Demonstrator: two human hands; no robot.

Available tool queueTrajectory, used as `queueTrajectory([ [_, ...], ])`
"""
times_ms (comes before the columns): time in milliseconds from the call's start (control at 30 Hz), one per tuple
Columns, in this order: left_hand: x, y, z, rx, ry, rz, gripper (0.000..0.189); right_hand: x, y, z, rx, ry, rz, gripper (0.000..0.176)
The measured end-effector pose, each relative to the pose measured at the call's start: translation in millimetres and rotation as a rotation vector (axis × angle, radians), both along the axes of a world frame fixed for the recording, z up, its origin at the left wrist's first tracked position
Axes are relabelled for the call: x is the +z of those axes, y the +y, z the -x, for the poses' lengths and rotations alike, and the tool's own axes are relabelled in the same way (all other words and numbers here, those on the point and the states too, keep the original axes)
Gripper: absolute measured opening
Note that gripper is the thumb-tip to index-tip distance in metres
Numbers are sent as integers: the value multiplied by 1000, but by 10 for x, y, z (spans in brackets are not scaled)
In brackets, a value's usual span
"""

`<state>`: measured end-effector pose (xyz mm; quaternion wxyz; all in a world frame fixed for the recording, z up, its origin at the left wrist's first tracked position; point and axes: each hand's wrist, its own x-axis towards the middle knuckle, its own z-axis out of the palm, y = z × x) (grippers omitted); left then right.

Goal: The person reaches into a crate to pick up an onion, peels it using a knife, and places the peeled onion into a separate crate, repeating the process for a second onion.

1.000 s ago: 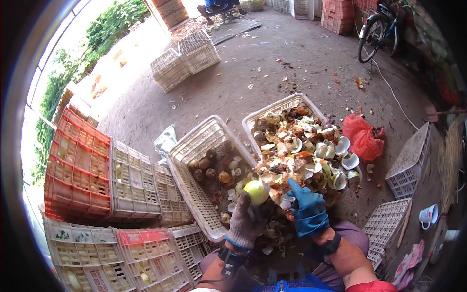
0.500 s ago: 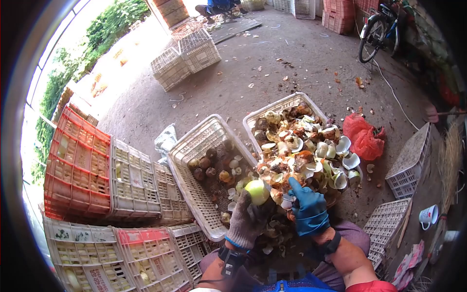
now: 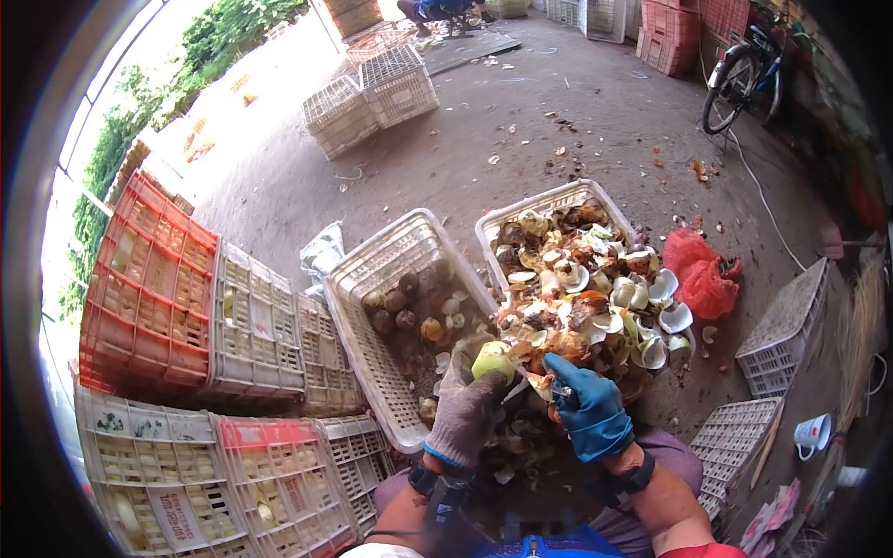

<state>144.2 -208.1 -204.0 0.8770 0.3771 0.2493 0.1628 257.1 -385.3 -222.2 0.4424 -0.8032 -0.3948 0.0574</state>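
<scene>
Left hand (image 3: 462, 409) holds the green onion (image 3: 493, 361); right hand (image 3: 593, 416) just beside.

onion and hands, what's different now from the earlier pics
The left hand has changed its grip on the onion: its fingers reach further up around it, and the onion looks turned. The right hand has shifted slightly left. The whole view has shifted a little too. The left hand has not let go of the onion; the peel crate and bike look unmoved.
</scene>
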Motion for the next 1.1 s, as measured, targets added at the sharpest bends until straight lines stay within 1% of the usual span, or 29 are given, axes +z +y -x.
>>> queueTrajectory([
  [133, -1, -16, -51, 26, 134, -354, 52, 41, -25, -28, 44, -49, 48, 50],
  [233, 65, -29, -42, 3, 147, -306, 54, -32, -30, -79, 62, -103, 28, 52],
  [333, 40, -14, -25, -11, 155, -373, 55, -26, -46, -110, 74, -167, 53, 56],
  [433, 15, -15, -16, -28, 156, -333, 58, 11, -51, -116, 45, -148, 87, 64],
  [533, -1, -16, 4, -44, 142, -318, 59, -12, -72, -126, -11, -156, 129, 63],
  [667, 30, 3, -9, -36, 157, -335, 59, -50, -84, -119, 47, -181, 114, 62],
  [733, -12, 7, -15, -22, 169, -343, 58, -96, -83, -120, 59, -208, 116, 62],
  [833, 54, 9, -19, -28, 213, -395, 57, -95, -89, -131, 60, -202, 121, 62],
  [1033, 39, 5, -23, -68, 252, -413, 53, -141, -89, -74, -16, -219, 222, 64],
  [1100, 41, -8, -27, -83, 263, -368, 50, -179, -73, -15, -77, -247, 250, 64],
])
